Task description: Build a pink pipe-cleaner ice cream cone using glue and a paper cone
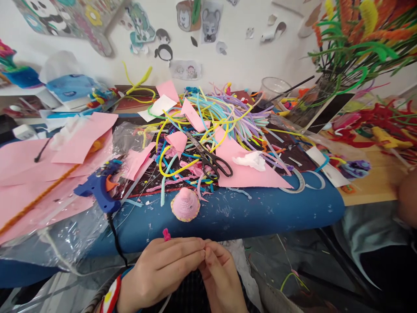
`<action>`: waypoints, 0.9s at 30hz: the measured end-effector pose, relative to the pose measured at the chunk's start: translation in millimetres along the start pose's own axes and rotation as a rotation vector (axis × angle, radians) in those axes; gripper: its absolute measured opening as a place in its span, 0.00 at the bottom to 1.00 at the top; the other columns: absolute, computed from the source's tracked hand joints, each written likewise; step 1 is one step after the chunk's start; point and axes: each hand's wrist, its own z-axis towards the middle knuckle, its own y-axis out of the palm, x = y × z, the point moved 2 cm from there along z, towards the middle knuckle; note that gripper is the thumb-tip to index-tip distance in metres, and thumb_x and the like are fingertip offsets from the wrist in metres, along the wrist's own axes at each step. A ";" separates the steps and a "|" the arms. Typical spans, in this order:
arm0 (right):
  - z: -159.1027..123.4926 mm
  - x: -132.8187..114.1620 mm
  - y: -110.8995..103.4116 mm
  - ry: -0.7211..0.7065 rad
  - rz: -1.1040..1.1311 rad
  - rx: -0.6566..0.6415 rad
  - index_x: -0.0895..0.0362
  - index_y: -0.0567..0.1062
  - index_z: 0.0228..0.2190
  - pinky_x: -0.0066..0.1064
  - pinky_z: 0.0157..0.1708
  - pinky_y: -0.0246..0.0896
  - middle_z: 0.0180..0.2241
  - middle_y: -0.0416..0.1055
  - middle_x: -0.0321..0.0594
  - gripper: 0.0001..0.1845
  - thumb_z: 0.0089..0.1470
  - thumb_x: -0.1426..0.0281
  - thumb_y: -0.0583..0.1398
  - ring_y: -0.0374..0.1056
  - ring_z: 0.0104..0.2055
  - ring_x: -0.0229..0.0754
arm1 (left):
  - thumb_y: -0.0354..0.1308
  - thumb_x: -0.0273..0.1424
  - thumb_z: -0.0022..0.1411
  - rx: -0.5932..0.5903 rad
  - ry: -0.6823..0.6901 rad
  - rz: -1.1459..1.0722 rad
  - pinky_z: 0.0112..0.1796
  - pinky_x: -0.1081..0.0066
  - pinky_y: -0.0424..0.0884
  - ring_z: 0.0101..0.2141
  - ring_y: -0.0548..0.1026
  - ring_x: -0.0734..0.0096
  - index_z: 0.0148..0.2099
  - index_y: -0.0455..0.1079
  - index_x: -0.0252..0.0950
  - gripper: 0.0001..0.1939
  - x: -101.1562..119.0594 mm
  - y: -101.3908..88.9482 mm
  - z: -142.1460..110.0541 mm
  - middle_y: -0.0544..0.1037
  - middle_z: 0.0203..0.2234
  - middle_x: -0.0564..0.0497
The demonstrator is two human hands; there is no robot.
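Observation:
My left hand (172, 265) and my right hand (221, 271) meet low in front of the table edge. Their fingertips are pinched together, and the fingers hide most of what lies between them. A bright pink fuzzy pipe cleaner piece (166, 234) pokes up from behind my left fingers. Just beyond my hands, a pink cone-shaped piece (185, 204) of coiled pipe cleaner with a yellowish rim sits on the blue table edge. Black-handled scissors (215, 165) lie on the pile behind it. To the left rests a blue glue gun (100, 187).
Pink paper sheets (26, 174) and clear plastic cover the left side. Pastel pipe cleaners (234, 108) are heaped at the back. White fluff (250, 161) lies on a pink sheet. A vase of pipe cleaner stems (312, 100) stands right. Another person's arm (407, 200) shows at the right edge.

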 end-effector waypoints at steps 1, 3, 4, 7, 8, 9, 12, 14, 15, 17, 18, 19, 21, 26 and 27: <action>0.1 -0.2 -0.4 -0.011 -0.014 0.001 0.50 0.84 0.28 0.32 0.38 0.69 0.23 0.75 0.35 0.11 0.53 0.56 0.68 0.68 0.26 0.37 | 0.51 0.21 0.71 0.002 -0.015 -0.012 0.47 0.78 0.74 0.46 0.81 0.72 0.49 0.74 0.29 0.12 -0.3 0.1 1.4 0.84 0.42 0.44; 0.5 -0.2 -1.4 -0.032 -0.042 0.001 0.51 0.84 0.27 0.32 0.39 0.68 0.23 0.74 0.35 0.12 0.53 0.56 0.68 0.68 0.27 0.37 | 0.52 0.21 0.70 0.004 -0.045 -0.035 0.45 0.79 0.75 0.44 0.82 0.72 0.50 0.74 0.30 0.11 -0.8 0.1 5.2 0.84 0.42 0.45; 0.7 0.0 -2.0 -0.039 -0.052 0.002 0.51 0.84 0.27 0.32 0.39 0.68 0.23 0.74 0.35 0.13 0.54 0.56 0.67 0.68 0.27 0.37 | 0.52 0.22 0.70 0.005 -0.055 -0.047 0.44 0.79 0.76 0.43 0.82 0.72 0.50 0.74 0.30 0.11 -1.0 0.2 7.0 0.84 0.42 0.45; 1.3 0.4 -3.4 -0.046 -0.076 0.007 0.52 0.83 0.26 0.32 0.39 0.68 0.23 0.73 0.35 0.13 0.54 0.56 0.67 0.68 0.28 0.38 | 0.52 0.21 0.70 0.012 -0.055 -0.071 0.45 0.79 0.75 0.43 0.82 0.72 0.49 0.74 0.29 0.11 -1.7 1.0 10.0 0.84 0.41 0.44; 1.3 0.3 -3.8 -0.046 -0.079 0.011 0.52 0.83 0.26 0.32 0.39 0.68 0.23 0.73 0.35 0.13 0.54 0.56 0.67 0.68 0.28 0.38 | 0.51 0.21 0.70 0.010 -0.049 -0.070 0.46 0.79 0.75 0.44 0.82 0.72 0.49 0.74 0.29 0.11 -2.1 1.8 9.7 0.84 0.41 0.44; 1.3 0.1 -4.1 -0.049 -0.078 0.017 0.52 0.83 0.26 0.32 0.39 0.68 0.23 0.73 0.35 0.13 0.54 0.56 0.67 0.68 0.29 0.38 | 0.51 0.21 0.70 0.010 -0.043 -0.064 0.46 0.79 0.74 0.45 0.81 0.72 0.49 0.74 0.29 0.12 -2.4 2.7 8.8 0.84 0.42 0.44; 1.1 -0.2 -4.8 -0.047 -0.063 0.027 0.52 0.83 0.26 0.33 0.39 0.68 0.23 0.73 0.35 0.13 0.54 0.57 0.67 0.68 0.28 0.38 | 0.51 0.20 0.71 0.010 -0.028 -0.036 0.46 0.79 0.74 0.46 0.81 0.73 0.49 0.75 0.29 0.12 -3.4 5.3 5.0 0.84 0.43 0.45; 0.9 -0.2 -5.0 -0.044 -0.053 0.025 0.51 0.83 0.27 0.32 0.39 0.68 0.23 0.73 0.35 0.12 0.54 0.57 0.67 0.67 0.28 0.38 | 0.51 0.20 0.71 0.018 -0.020 -0.034 0.47 0.79 0.73 0.47 0.81 0.73 0.49 0.75 0.29 0.12 -3.6 6.2 3.8 0.84 0.42 0.44; 0.9 -0.1 -5.1 -0.043 -0.048 0.023 0.51 0.84 0.27 0.32 0.39 0.67 0.23 0.73 0.35 0.12 0.54 0.57 0.67 0.67 0.28 0.38 | 0.51 0.20 0.71 0.022 -0.012 -0.036 0.48 0.79 0.73 0.47 0.81 0.73 0.48 0.75 0.29 0.12 -3.5 6.4 3.8 0.84 0.42 0.44; 1.0 0.3 -5.3 -0.040 -0.035 0.023 0.50 0.84 0.27 0.31 0.39 0.67 0.23 0.73 0.34 0.11 0.54 0.57 0.67 0.67 0.28 0.37 | 0.50 0.20 0.71 0.022 -0.003 -0.036 0.49 0.78 0.73 0.47 0.80 0.72 0.48 0.76 0.28 0.12 -3.4 6.4 4.8 0.84 0.42 0.43; 1.0 0.5 -5.4 -0.037 -0.028 0.023 0.50 0.84 0.28 0.30 0.38 0.68 0.23 0.73 0.34 0.11 0.54 0.57 0.68 0.67 0.28 0.37 | 0.50 0.20 0.71 0.022 0.001 -0.034 0.49 0.79 0.72 0.47 0.80 0.72 0.47 0.76 0.28 0.12 -3.3 6.3 5.4 0.84 0.42 0.43; 1.0 0.7 -5.3 -0.034 -0.022 0.022 0.50 0.84 0.28 0.30 0.38 0.68 0.23 0.73 0.34 0.11 0.54 0.57 0.68 0.67 0.27 0.36 | 0.50 0.20 0.71 0.021 0.002 -0.031 0.50 0.79 0.72 0.47 0.80 0.72 0.47 0.76 0.28 0.12 -3.2 6.1 6.0 0.84 0.42 0.43; 1.1 0.7 -5.2 -0.027 -0.013 0.020 0.50 0.84 0.28 0.29 0.37 0.67 0.23 0.73 0.34 0.10 0.54 0.58 0.68 0.67 0.27 0.36 | 0.51 0.20 0.71 0.022 -0.003 -0.032 0.50 0.79 0.72 0.47 0.80 0.73 0.47 0.76 0.28 0.12 -2.9 5.9 6.8 0.84 0.41 0.43; 1.6 -1.1 -5.4 -0.041 -0.024 0.016 0.50 0.84 0.27 0.28 0.37 0.66 0.23 0.72 0.33 0.11 0.55 0.58 0.67 0.66 0.27 0.35 | 0.51 0.20 0.71 0.010 -0.024 -0.041 0.49 0.80 0.72 0.46 0.81 0.74 0.48 0.75 0.28 0.12 -3.2 6.7 7.8 0.84 0.42 0.44; 1.8 -1.4 -5.7 -0.048 -0.032 0.015 0.50 0.84 0.27 0.27 0.37 0.66 0.23 0.72 0.33 0.10 0.56 0.59 0.67 0.66 0.28 0.35 | 0.50 0.20 0.71 0.009 -0.027 -0.047 0.48 0.80 0.73 0.46 0.81 0.74 0.49 0.75 0.28 0.12 -3.6 7.1 8.1 0.84 0.42 0.44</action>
